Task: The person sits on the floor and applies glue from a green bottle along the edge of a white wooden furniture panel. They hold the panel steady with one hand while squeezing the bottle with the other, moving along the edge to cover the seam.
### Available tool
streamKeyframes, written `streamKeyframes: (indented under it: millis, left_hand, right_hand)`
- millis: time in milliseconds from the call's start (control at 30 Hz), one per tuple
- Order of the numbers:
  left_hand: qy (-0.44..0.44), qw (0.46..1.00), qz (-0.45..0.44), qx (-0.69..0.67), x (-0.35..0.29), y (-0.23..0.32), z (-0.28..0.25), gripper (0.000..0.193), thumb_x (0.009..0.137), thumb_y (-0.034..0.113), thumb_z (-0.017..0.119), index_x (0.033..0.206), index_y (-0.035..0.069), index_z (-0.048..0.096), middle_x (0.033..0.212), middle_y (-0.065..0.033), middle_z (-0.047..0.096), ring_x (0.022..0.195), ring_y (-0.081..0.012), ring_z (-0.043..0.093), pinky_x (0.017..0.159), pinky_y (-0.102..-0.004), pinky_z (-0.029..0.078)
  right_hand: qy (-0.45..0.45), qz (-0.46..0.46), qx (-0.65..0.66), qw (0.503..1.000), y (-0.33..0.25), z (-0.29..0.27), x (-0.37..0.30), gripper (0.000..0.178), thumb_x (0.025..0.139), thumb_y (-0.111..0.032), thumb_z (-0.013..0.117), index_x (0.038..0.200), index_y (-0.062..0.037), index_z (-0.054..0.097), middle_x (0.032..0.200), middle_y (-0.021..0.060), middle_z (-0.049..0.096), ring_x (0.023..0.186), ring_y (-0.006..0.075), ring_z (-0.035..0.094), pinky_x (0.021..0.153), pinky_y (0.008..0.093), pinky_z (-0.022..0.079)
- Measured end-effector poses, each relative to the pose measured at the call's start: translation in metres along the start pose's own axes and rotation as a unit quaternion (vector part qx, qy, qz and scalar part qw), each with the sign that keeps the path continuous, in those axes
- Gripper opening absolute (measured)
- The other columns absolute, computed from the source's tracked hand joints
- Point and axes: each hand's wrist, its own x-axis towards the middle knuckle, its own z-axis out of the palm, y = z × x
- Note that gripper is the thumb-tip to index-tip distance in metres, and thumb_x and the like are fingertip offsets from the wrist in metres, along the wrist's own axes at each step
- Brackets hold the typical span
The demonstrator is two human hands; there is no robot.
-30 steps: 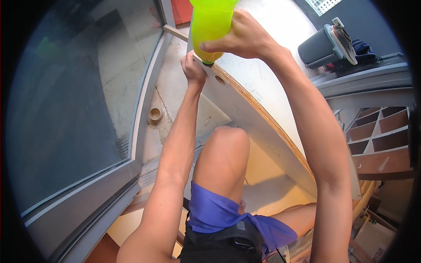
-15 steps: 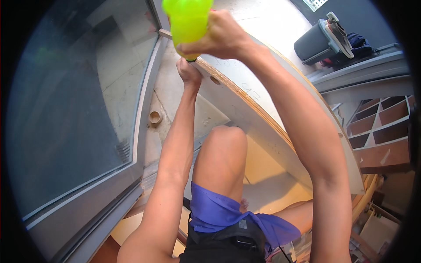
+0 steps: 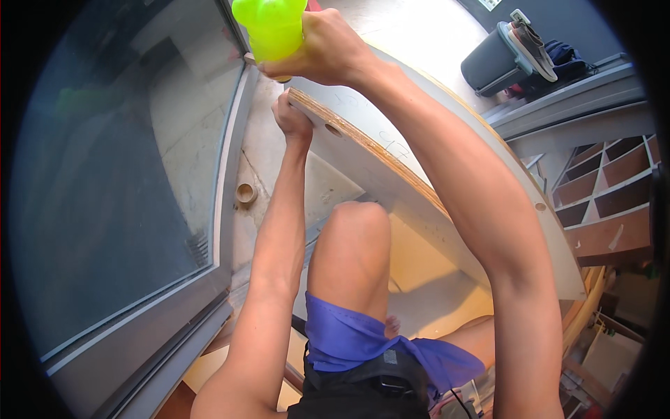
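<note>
My right hand (image 3: 328, 52) is wrapped around a bright yellow-green plastic bottle (image 3: 273, 31). The bottle is tipped with its narrow end down, just above the far end of a plywood panel (image 3: 370, 144). Something red shows behind that hand, too little of it to name. My left hand (image 3: 293, 120) grips the panel's far end from the left side, its fingers partly hidden by the edge. The panel stands on edge, with layered wood along its top and a round hole (image 3: 333, 130) near my left hand. The bottle's top is cut off by the picture.
A large glass pane in a grey frame (image 3: 222, 209) stands at the left. On the floor beside it is a small round cup-like piece (image 3: 246, 193). Another pale panel (image 3: 551, 237) lies right of my arm. Farther off are a grey bin (image 3: 492, 59) and a compartmented wooden rack (image 3: 611, 181).
My right hand and the bottle have shifted left and slightly up, and the bottle's tip has come away from the panel's end. My left hand keeps its grip on the panel.
</note>
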Motion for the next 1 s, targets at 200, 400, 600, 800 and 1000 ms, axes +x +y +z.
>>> streamKeyframes:
  millis: [200,400,600,800,1000]
  left_hand:
    - [0.052,0.998,-0.038,-0.020,0.011,-0.045,-0.019,0.039,0.102,0.022,0.041,0.087,-0.001,0.069,0.086,-0.0109,0.070,0.079,-0.0217,0.062,0.074,-0.0391,0.048]
    - [0.032,0.999,0.020,0.030,0.003,-0.045,-0.005,0.034,0.106,0.022,0.045,0.108,-0.002,0.069,0.112,-0.0229,0.069,0.108,-0.0393,0.060,0.098,-0.0474,0.048]
    - [-0.003,0.995,0.031,0.092,-0.008,-0.026,0.001,0.031,0.103,0.018,0.051,0.111,-0.004,0.071,0.104,-0.0198,0.074,0.097,-0.0375,0.067,0.089,-0.0480,0.052]
    - [0.036,0.983,0.062,0.168,0.012,-0.049,-0.028,0.035,0.103,0.017,0.044,0.106,-0.005,0.072,0.102,-0.0198,0.073,0.096,-0.0335,0.067,0.088,-0.0479,0.052]
    - [0.045,0.971,0.093,0.216,-0.003,-0.027,-0.006,0.036,0.104,0.019,0.045,0.104,-0.005,0.071,0.105,-0.0201,0.072,0.098,-0.0328,0.067,0.084,-0.0475,0.054]
  right_hand:
    - [-0.013,0.003,0.014,1.000,-0.018,-0.001,-0.006,0.039,0.075,-0.036,0.082,0.099,-0.0057,0.076,0.086,0.0152,0.076,0.076,0.0335,0.072,0.080,0.0421,0.060]
    - [-0.080,0.050,0.000,0.996,-0.019,-0.034,-0.038,0.032,0.076,-0.029,0.080,0.096,-0.0036,0.075,0.081,0.0143,0.073,0.069,0.0291,0.069,0.069,0.0384,0.057]
    - [-0.144,0.133,0.033,0.980,-0.040,-0.089,-0.093,0.035,0.074,-0.027,0.081,0.095,-0.0004,0.072,0.078,0.0210,0.070,0.068,0.0369,0.066,0.070,0.0407,0.057]
    - [-0.088,0.046,0.056,0.993,-0.045,-0.090,-0.098,0.036,0.075,-0.027,0.083,0.098,-0.0007,0.073,0.077,0.0169,0.071,0.067,0.0353,0.066,0.071,0.0403,0.057]
    - [-0.084,0.102,0.063,0.989,-0.035,-0.064,-0.080,0.033,0.075,-0.021,0.082,0.101,-0.0050,0.071,0.091,0.0120,0.072,0.081,0.0321,0.065,0.079,0.0423,0.056]
